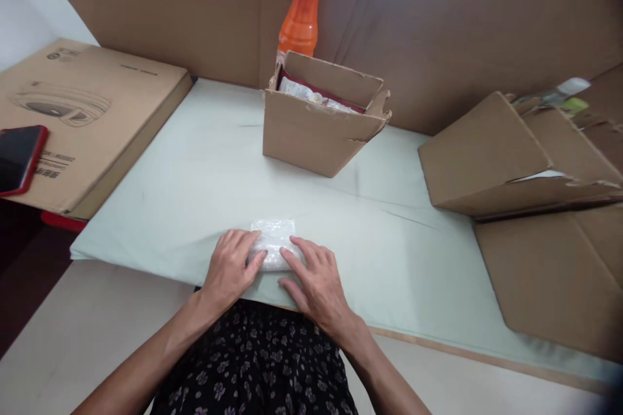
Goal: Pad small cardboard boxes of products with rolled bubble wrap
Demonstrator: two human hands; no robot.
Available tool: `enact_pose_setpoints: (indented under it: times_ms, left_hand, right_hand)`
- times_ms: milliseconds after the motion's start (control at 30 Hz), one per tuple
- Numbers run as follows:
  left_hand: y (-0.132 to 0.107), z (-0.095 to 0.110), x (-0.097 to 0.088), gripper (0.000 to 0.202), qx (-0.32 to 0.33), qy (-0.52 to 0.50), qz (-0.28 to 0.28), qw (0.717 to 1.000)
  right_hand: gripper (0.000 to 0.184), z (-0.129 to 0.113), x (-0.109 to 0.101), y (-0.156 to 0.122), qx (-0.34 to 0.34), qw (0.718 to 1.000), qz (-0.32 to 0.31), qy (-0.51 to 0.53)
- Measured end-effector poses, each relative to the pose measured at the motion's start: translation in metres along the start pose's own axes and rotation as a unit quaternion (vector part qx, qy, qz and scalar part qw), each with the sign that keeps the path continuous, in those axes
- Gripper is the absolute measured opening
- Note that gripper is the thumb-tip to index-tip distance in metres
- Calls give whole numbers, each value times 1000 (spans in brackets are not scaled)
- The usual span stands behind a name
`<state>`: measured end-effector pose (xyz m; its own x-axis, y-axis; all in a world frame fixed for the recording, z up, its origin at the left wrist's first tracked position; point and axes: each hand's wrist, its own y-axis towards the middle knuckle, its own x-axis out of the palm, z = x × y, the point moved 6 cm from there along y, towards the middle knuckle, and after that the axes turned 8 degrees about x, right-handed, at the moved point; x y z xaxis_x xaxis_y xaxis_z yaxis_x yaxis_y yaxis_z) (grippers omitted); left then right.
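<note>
A small sheet of clear bubble wrap [273, 240], its near end folded or rolled into a thicker bundle, lies close to the table's front edge. Whether anything is inside it, I cannot make out. My left hand [232, 266] grips the left side, fingers along its edge and thumb on the near part. On the other side, my right hand [314, 275] holds the bundle with its fingertips; its thumb sits lower, near the table edge. Both hands rest low over the pale green cloth [195, 175].
An open carton [306, 133] with white packets inside stands mid-table, an orange bottle [299, 19] behind it. More open cartons [481, 152] fill the right side. At left lies a flat printed box [121, 104] bearing a red-edged phone [19, 159]. A cardboard wall [195, 6] closes the back.
</note>
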<state>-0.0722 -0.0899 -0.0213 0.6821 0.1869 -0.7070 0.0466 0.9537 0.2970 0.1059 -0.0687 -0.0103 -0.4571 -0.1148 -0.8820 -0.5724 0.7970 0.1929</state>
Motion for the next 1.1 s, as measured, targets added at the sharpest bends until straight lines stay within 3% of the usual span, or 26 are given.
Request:
enact_pose_setpoints:
  times_ms: [67, 133, 233, 300, 333, 400, 467, 533, 600, 667, 733, 800, 867, 967, 1033, 1100]
  left_hand:
    - [-2, -7, -4, 30, -62, -45, 39, 996]
    - [-12, -14, -6, 39, -166, -152, 67, 972]
    - [-29, -12, 4, 57, -288, -373, 68, 879]
    - [-32, -4, 12, 66, -307, -476, 68, 821]
    - [-32, -2, 16, 69, -311, -499, 67, 806]
    - [-31, 1, 21, 69, -317, -506, 59, 800]
    - [-30, 2, 26, 68, -306, -496, 36, 812]
    - [-28, 3, 28, 66, -289, -482, 8, 827]
    - [-22, 2, 25, 62, -266, -444, -11, 856]
    - [-2, 3, 12, 56, -208, -367, -6, 907]
    - [34, 13, -13, 50, -93, -251, 33, 963]
    - [81, 32, -40, 46, 51, -120, 84, 988]
    - [133, 52, -60, 46, 173, -9, 127, 977]
    - [201, 64, -69, 46, 248, 105, 145, 952]
    - [226, 64, -63, 31, 269, 146, 130, 943]
    - [228, 60, -53, 21, 292, 160, 112, 936]
  right_hand:
    - [35, 1, 8, 10, -11, 1000, -6, -4]
    - [30, 8, 10, 19, 20, 999, 24, 35]
    - [27, 14, 10, 24, 82, 987, 40, 129]
    - [25, 10, 11, 20, 87, 979, 5, 183]
    - [24, 8, 9, 17, 85, 976, -6, 202]
    - [30, 7, 4, 11, 94, 968, -3, 232]
    - [46, 10, 2, 6, 118, 953, -11, 277]
    - [49, 13, 6, 3, 144, 927, -70, 339]
    - [38, 19, 8, 3, 170, 902, -111, 382]
    - [32, 31, 0, 6, 202, 895, -102, 385]
    - [30, 44, -17, 14, 218, 904, -81, 359]
    - [27, 56, -44, 26, 206, 923, -72, 316]
    - [24, 66, -80, 42, 180, 947, -44, 263]
    - [23, 81, -141, 69, 137, 972, 40, 187]
    - [24, 89, -180, 89, 112, 979, 101, 136]
    - [25, 95, -212, 109, 97, 980, 153, 79]
